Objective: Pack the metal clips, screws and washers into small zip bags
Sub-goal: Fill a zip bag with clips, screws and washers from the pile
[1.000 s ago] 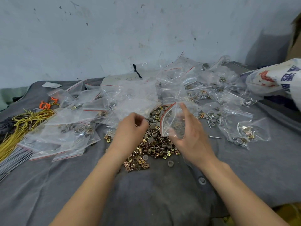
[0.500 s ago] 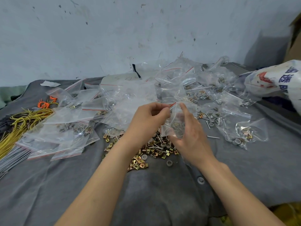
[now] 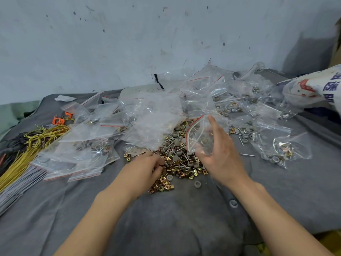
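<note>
Clear red-striped plastic zip bag (image 3: 200, 139), gripped by right hand (image 3: 224, 157): floppy mouth may spill brass square clips (image 3: 163, 183) left hand (image 3: 145, 169) pinches.

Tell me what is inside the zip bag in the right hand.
A few small grey and brass parts show through the open zip bag. The right hand covers its lower part, so no count is possible.

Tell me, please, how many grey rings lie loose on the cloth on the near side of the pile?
3: one grey ring at the near edge of the pile, one just clear of it, one beside the right forearm. More may be hidden.
</note>
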### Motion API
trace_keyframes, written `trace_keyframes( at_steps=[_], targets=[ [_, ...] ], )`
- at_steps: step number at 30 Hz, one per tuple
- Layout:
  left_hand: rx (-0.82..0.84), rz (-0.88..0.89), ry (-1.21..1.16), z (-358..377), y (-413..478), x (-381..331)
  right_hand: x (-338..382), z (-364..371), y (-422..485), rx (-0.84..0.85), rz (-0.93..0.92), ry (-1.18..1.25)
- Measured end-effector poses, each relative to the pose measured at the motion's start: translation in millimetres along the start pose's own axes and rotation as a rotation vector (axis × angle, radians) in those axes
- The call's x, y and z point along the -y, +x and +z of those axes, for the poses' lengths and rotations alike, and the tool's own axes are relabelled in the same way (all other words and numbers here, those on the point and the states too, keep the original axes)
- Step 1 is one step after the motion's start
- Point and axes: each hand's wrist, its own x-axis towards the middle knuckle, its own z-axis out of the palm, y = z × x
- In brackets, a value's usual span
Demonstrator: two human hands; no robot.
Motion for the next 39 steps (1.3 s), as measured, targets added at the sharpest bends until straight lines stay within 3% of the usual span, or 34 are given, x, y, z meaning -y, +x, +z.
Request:
trace_keyframes(
  at_steps=[7, 14, 22, 27, 33, 39],
  targets=[
    [-0.041, 0.037, 0.12, 13, -1, 0, 5, 2, 1, -0.017, -0.027, -0.014],
    [-0.088, 0.076, -0.066, 11, -1, 0, -1, 2, 2, -0.004, -0.014, -0.009],
    [-0.029, -0.004, 0.147, 9, 1, 3, 0, 1, 3, 0.005, -0.013, -0.003],
    [-0.04, 0.035, -0.004, 7, -1, 8, 0, 1, 1, 0.004, 0.013, 0.003],
    [-0.211, 0.078, -0.499, 3, -4, 12, 0, 2, 4, 0.015, 0.009, -0.012],
    [-0.289, 0.111, -0.568, 2, -2, 7, 1, 3, 4, -0.003, -0.006, -0.023]
  ],
)
